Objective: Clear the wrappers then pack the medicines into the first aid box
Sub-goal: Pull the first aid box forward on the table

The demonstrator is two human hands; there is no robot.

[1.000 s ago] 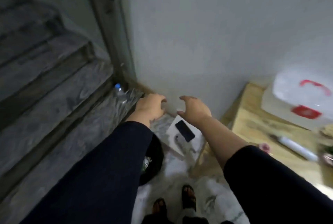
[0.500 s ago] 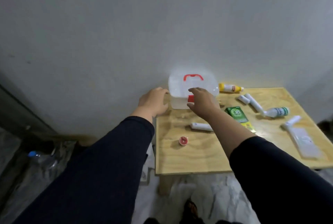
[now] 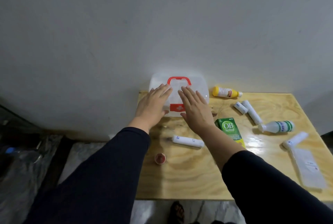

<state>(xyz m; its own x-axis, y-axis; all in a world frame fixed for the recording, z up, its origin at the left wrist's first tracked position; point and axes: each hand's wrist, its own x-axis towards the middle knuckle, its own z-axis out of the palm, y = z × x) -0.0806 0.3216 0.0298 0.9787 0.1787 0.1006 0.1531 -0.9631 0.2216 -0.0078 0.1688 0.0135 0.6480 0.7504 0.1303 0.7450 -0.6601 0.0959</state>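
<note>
The first aid box [image 3: 196,88] sits shut at the back of the surface [image 3: 198,178], against the wall, its red handle lying flat on the lid. My left hand [image 3: 153,105] and right hand [image 3: 195,111] are both spread flat, fingers straight, over the lid and holding nothing; I cannot tell if they touch it. I judge I'm about to open it, so next comes the red latch at its front. To the right of the box lie a yellow bottle [image 3: 226,94], white tubes [image 3: 251,113], a green carton [image 3: 230,131] and a white bottle [image 3: 278,126]; in front of it, another tube [image 3: 188,141] and a small red cap [image 3: 160,158].
</note>
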